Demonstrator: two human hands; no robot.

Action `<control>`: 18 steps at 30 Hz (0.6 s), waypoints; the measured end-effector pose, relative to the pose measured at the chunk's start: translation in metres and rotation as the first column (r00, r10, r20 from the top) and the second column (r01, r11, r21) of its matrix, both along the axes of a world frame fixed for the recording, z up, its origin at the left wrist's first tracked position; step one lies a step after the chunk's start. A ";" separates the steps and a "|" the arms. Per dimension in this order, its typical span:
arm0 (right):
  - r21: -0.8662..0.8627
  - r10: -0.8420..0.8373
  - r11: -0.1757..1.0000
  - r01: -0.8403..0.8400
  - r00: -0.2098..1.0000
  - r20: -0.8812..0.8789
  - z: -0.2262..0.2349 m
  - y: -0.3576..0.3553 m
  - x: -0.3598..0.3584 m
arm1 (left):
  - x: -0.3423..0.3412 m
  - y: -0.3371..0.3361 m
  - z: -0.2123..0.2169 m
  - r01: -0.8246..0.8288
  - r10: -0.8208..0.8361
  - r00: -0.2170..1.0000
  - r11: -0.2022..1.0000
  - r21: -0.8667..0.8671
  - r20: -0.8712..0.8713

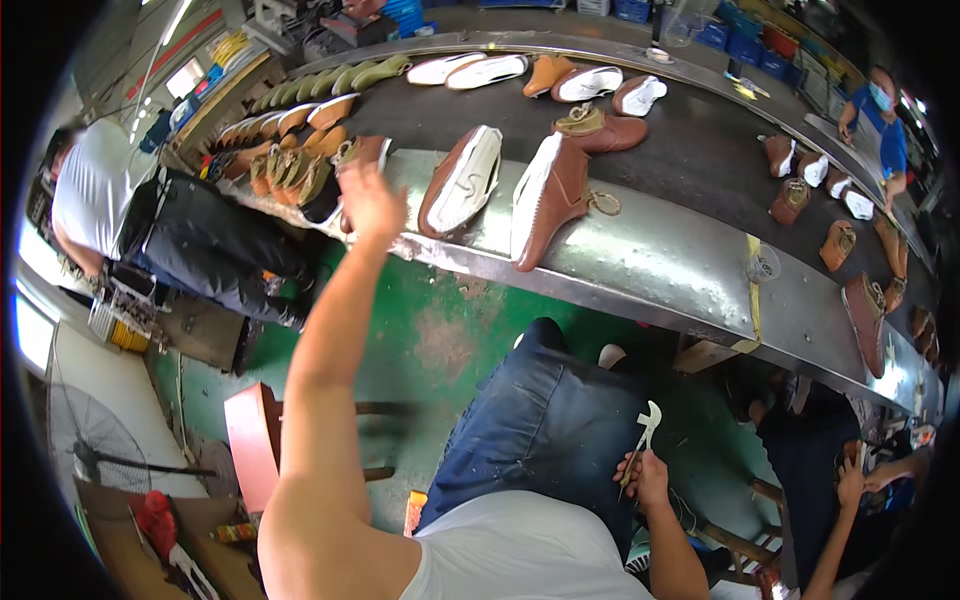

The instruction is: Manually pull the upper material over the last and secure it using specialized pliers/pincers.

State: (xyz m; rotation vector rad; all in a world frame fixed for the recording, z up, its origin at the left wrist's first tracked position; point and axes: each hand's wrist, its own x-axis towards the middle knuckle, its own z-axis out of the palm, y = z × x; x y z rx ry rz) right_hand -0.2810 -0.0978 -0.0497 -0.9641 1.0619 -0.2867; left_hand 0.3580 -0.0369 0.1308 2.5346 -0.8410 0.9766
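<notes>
My left hand (372, 205) reaches out over the metal bench edge, fingers stretched and apart. Its fingertips overlap a brown shoe (372, 150) at the end of a row; whether they touch it I cannot tell. In my right hand (646, 478), low over my lap, is a metal pair of pincers (650, 424) with a curved jaw pointing up. In front of me, two brown shoes with white soles lie on their sides: one shoe (463, 182) with its sole up, the other shoe (562, 195) with its laces to the right. Another brown shoe (600, 130) with an olive collar lies behind them.
A dark conveyor belt (700, 165) runs behind the metal ledge (660, 255). Green shoes (330, 80) and tan ones line its far left. More shoes (790, 200) stand at right. Co-workers are at left, far right and lower right. A stool (252, 440) stands beside my left arm.
</notes>
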 end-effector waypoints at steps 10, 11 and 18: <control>0.015 0.024 1.000 -0.024 0.999 -0.022 0.008 -0.001 0.006 | 0.060 0.052 0.004 -0.130 -0.746 0.284 0.592 -0.795 -0.602; 0.031 -0.019 0.999 0.020 0.999 -0.029 0.014 0.002 0.006 | 0.007 0.053 -0.001 -0.089 -0.817 0.245 0.517 -0.852 -0.521; -0.247 0.132 0.958 -0.146 0.989 -0.074 0.033 -0.004 0.008 | -0.222 0.120 -0.063 0.158 -0.874 -0.166 0.433 -0.888 -0.456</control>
